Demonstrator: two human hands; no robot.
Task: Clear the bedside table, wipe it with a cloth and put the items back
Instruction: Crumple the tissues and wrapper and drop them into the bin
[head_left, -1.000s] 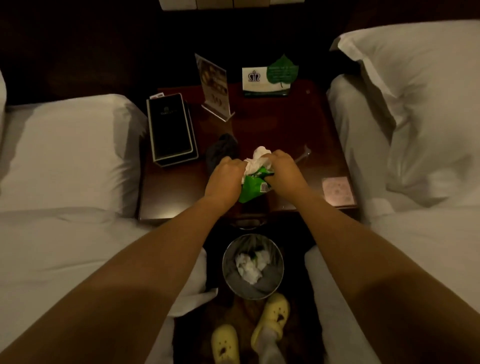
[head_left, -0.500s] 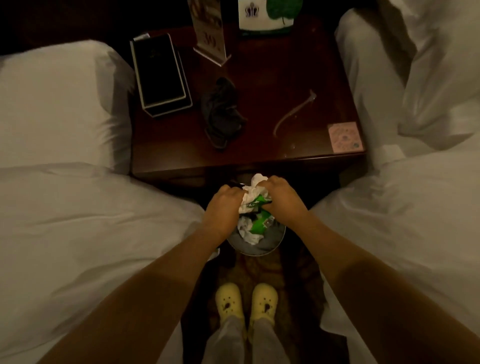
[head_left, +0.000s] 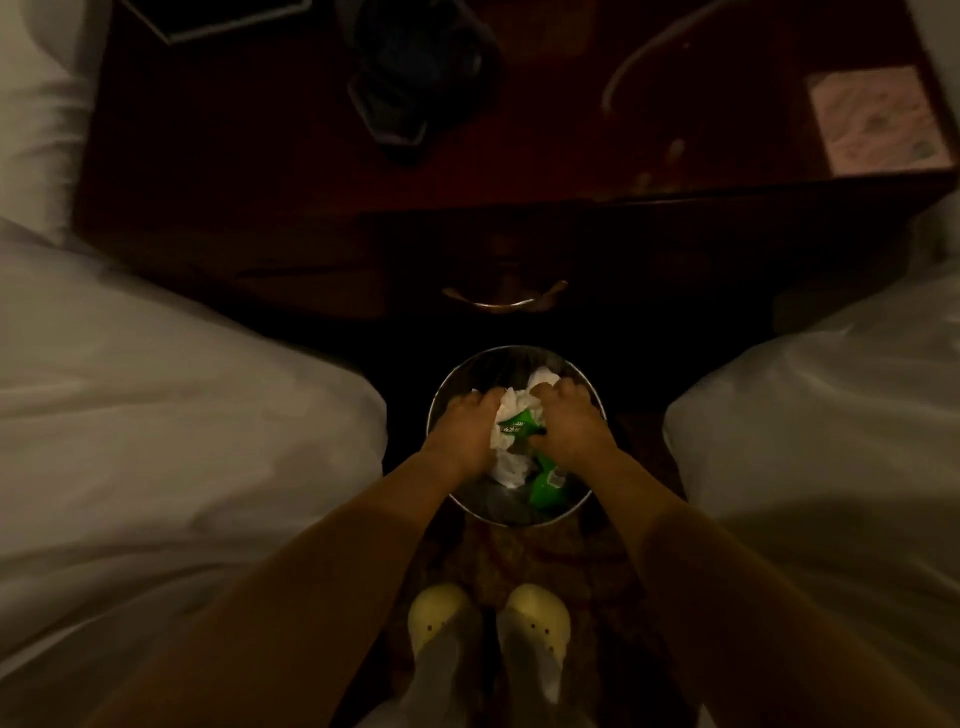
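My left hand and my right hand are both down inside the round metal bin on the floor, closed together on a bundle of white tissue and a green wrapper. More crumpled tissue and a green scrap lie in the bin below. The dark wooden bedside table fills the top of the view. On it lie a dark cloth, a thin clear strip and a pink card at the right corner.
White beds flank the narrow gap: one on the left, one on the right. The table's drawer handle is just beyond the bin. My yellow clogs stand on the patterned carpet behind the bin. A black box's corner shows top left.
Both hands carried the tissue and green wrapper from the tabletop down over the table's front edge and into the bin. The view tilted downward, so the table's back items left the frame.
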